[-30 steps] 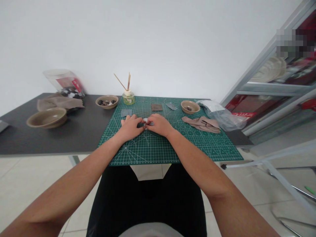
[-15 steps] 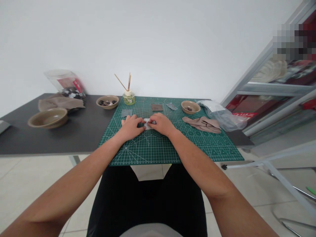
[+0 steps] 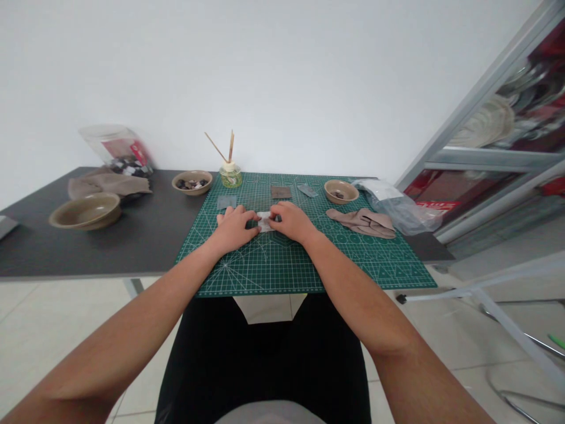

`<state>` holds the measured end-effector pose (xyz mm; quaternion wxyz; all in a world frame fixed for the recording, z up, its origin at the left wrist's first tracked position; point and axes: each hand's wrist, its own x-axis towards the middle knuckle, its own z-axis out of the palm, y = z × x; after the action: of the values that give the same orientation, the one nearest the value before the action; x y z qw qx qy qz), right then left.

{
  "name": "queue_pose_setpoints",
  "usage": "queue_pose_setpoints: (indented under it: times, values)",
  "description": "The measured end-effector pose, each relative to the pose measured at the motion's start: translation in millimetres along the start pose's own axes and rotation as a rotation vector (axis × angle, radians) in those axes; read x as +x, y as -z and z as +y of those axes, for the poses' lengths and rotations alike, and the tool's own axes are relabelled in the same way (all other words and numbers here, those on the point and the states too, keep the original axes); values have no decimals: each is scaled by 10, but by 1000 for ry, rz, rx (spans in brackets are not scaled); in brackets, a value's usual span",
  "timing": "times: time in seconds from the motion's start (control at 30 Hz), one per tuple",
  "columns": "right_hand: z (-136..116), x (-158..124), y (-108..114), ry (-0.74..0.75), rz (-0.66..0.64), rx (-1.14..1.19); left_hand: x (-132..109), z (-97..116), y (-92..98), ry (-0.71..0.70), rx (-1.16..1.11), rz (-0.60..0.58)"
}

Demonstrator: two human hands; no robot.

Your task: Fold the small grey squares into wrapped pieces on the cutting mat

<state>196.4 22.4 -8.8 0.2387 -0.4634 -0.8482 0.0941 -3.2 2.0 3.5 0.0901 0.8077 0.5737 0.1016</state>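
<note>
A small whitish, mottled square piece lies on the green cutting mat between my hands. My left hand pinches its left edge with thumb and forefinger, the other fingers resting on the mat. At the right edge, the thumb and forefinger of my right hand close on the same piece. Beyond them on the mat are a brown square, a clear grey square and a small clear packet.
Bowls with small dark pieces stand left and right; another bowl sits far left near a cloth and a clear bag. A reed bottle stands behind. At right lie a brown cloth and plastic bag.
My right fingers have shifted slightly to the right, so more of the whitish square shows between my hands. My left hand stays nearly still.
</note>
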Motion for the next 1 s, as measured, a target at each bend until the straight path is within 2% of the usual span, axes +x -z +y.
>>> queue_pose_setpoints:
  times: [0.2, 0.43, 0.7, 0.93, 1.0]
  values:
    - [-56, 18, -16, 66, -42, -15, -5, 10, 6, 13, 7, -4]
    - [-55, -11, 7, -27, 26, -40, 3, -1, 6, 14, 4, -5]
    - [-95, -6, -6, 112, -66, 63, -1, 0, -1, 10, 4, 5]
    - [-69, 13, -21, -23, 27, -59, -8, 3, 7, 9, 0, 2]
    - [-73, -2, 1, -17, 16, -49, -6, 0, 7, 7, 2, 3]
